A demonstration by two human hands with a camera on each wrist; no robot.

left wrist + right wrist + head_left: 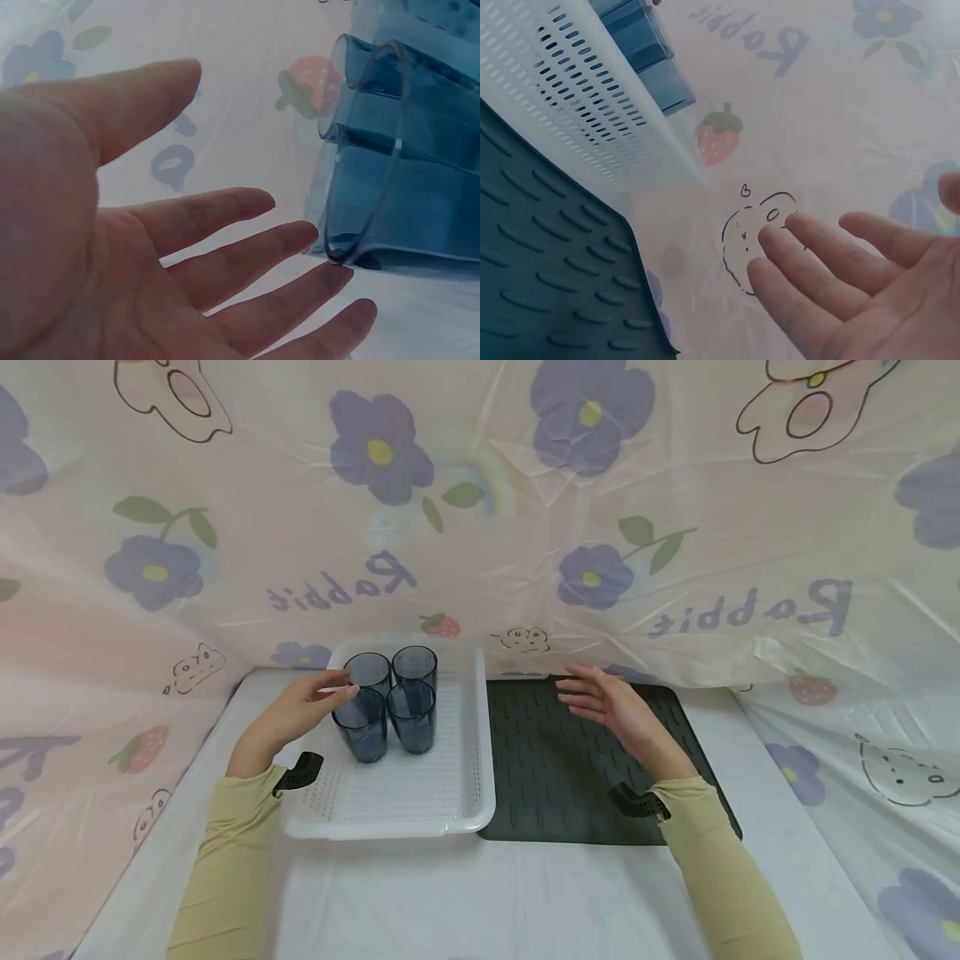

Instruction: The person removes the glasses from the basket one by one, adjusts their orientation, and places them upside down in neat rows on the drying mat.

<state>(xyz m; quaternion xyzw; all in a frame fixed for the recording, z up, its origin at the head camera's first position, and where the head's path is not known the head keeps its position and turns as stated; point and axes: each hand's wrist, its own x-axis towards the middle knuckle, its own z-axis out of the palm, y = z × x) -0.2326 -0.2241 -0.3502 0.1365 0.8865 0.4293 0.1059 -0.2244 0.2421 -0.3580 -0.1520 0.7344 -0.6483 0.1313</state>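
Looking at the four see-through blue glasses (pixel 413 724), we see them standing upright, two by two and close together, towards the far left of a white perforated basket (pixel 450 781). Beside the nearer left glass we find the left hand (pixel 300 706), fingers loosely extended and thumb apart; we cannot tell whether a fingertip touches the rim. Right of the basket we see a dark ridged mat (pixel 540 777), and above its far part the right hand (pixel 618 710), fingers relaxed and nearly straight. Behind everything we see a flowered sheet (pixel 480 564).
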